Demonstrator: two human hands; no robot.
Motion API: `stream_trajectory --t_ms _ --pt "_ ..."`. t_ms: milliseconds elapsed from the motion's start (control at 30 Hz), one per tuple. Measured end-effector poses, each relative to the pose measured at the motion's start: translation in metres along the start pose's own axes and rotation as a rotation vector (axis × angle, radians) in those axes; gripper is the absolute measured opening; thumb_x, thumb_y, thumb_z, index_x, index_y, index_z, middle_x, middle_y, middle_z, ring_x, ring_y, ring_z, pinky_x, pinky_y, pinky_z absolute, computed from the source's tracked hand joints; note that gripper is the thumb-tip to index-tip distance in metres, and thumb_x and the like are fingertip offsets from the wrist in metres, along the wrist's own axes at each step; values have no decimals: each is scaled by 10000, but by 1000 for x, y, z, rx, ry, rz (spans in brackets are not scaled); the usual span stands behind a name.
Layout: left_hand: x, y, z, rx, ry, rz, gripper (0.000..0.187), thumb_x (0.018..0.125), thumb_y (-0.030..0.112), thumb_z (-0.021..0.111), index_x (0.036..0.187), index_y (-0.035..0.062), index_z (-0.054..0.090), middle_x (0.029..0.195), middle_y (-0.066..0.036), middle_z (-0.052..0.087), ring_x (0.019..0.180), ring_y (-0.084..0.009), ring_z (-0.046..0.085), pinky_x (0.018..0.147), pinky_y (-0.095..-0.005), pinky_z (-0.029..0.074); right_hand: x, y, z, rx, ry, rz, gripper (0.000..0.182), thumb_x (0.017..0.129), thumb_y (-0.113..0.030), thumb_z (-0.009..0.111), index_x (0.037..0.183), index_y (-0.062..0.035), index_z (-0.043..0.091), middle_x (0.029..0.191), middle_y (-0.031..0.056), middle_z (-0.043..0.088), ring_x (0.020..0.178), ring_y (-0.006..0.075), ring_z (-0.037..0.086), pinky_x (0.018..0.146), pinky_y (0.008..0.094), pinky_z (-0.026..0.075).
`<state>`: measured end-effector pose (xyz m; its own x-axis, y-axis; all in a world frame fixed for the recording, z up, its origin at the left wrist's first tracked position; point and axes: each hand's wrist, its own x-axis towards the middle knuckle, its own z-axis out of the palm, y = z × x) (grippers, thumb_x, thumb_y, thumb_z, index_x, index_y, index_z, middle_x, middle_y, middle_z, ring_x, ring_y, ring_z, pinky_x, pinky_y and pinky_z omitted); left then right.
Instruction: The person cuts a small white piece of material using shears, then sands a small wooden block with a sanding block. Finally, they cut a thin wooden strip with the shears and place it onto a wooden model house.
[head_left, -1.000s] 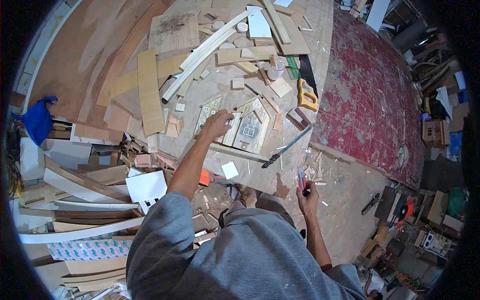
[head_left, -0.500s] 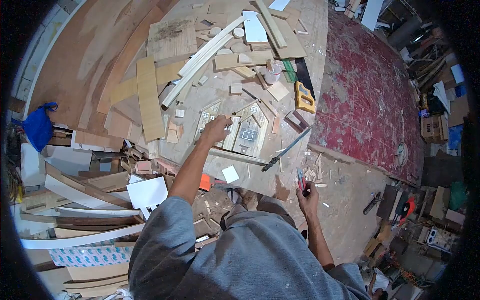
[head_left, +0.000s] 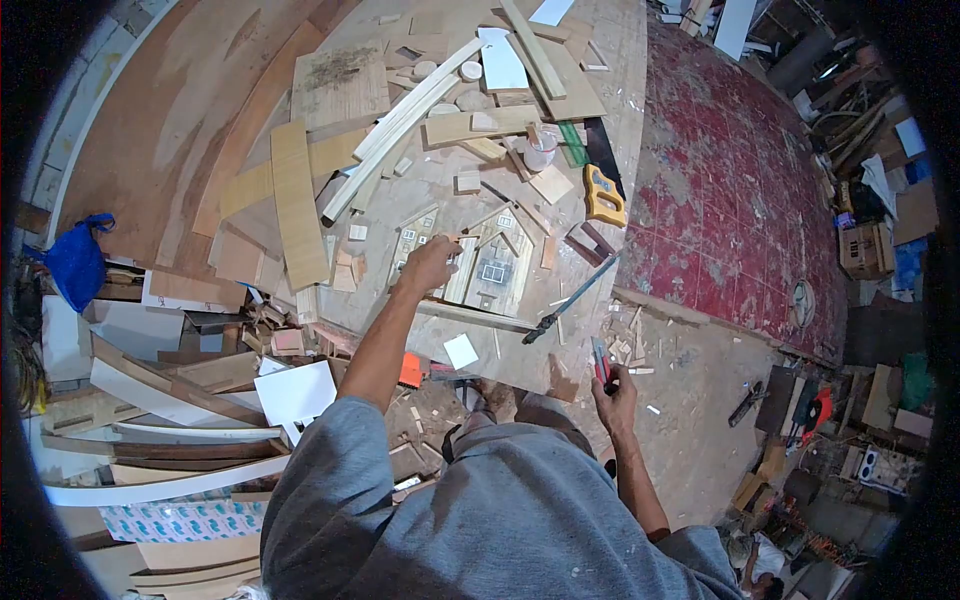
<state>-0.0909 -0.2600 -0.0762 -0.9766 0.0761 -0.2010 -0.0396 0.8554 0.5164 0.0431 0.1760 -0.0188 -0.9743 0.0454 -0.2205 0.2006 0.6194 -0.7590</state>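
Cluttered workshop worktop (head_left: 525, 360). Left hand (head_left: 430, 266) over house-shaped wooden panels (head_left: 497, 272), near side; can't tell if gripping. Right hand (head_left: 615, 388), past near edge, grasps red cutter (head_left: 601, 362). Step looks like steadying panels; next move calls for firm left hand.

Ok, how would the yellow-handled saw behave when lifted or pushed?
The saw likely feels handle-heavy, since its yellow handle looks bulkier than the dark blade. The blade may flex slightly, being flat and long. Lying flat on the table, it seems more apt to slide than roll.
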Motion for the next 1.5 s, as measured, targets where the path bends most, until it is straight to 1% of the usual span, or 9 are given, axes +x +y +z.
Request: stream_trajectory --t_ms 300,400,600,667,967,1200,1300,1367,1500 --pt "-2 8 -8 -12 -43 -42 377 817 129 728 1187 90 669 1133 -137 636 1104 -299 617 954 -404 492 -2 -5 -3 22 2 -10 313 818 -133 713 1069 17 603 816 108 642 673 162 578 636 316 491" --pt "-3 9 -8 -15 -30 -34 374 810 126 735 1178 91 680 1128 -152 651 1095 -310 627 947 -410 497 -1 -6 -4 -23 -59 49 356 841 -178 720 1119 -1 585 919 121 655 740 181 594 696 336 511" --pt "-2 7 -5 12 16 -9 359 796 117 745 1152 90 703 1119 -179 670 1078 -329 642 945 -419 502 -1 -7 -2 -40 -52 41 359 838 -176 722 1114 9 587 906 121 659 745 179 593 703 330 508" --pt "-1 10 -7 29 19 -4 357 794 113 743 1149 89 704 1121 -180 671 1079 -329 643 947 -418 502 -1 -5 0 -33 13 -39 315 818 -158 728 1062 6 617 822 122 652 684 193 599 666 343 500" --pt "-4 16 -14 55 -69 -68 384 818 144 704 1199 113 677 1176 -158 655 1133 -316 615 969 -426 492 -2 -5 0 14 9 -14 324 822 -162 732 1069 9 612 851 124 660 721 185 608 686 335 509" --pt "-6 12 -9 48 -26 -16 378 815 165 699 1186 102 666 1158 -150 663 1100 -313 631 945 -432 502 -5 -9 3 22 1 1 325 817 -157 730 1070 9 609 857 126 658 721 195 609 687 336 507" --pt "-4 8 -6 49 -16 2 384 814 169 699 1191 102 661 1150 -149 667 1080 -317 639 930 -434 510 -6 -8 3 -32 -22 14 367 824 -153 739 1109 19 585 900 108 660 728 161 586 687 313 504" --pt "-4 5 -4 45 -3 16 385 815 168 698 1194 103 660 1146 -150 668 1072 -320 643 923 -435 512 -7 -8 3 9 7 -8 331 818 -173 720 1072 7 606 852 130 655 715 202 605 682 344 504" --pt "-1 2 -4 44 -17 52 441 794 168 717 1221 91 636 1171 -160 657 1096 -319 631 935 -420 505 -12 -10 1 24 38 12 323 826 -184 722 1065 6 617 846 124 655 713 201 603 676 343 500"
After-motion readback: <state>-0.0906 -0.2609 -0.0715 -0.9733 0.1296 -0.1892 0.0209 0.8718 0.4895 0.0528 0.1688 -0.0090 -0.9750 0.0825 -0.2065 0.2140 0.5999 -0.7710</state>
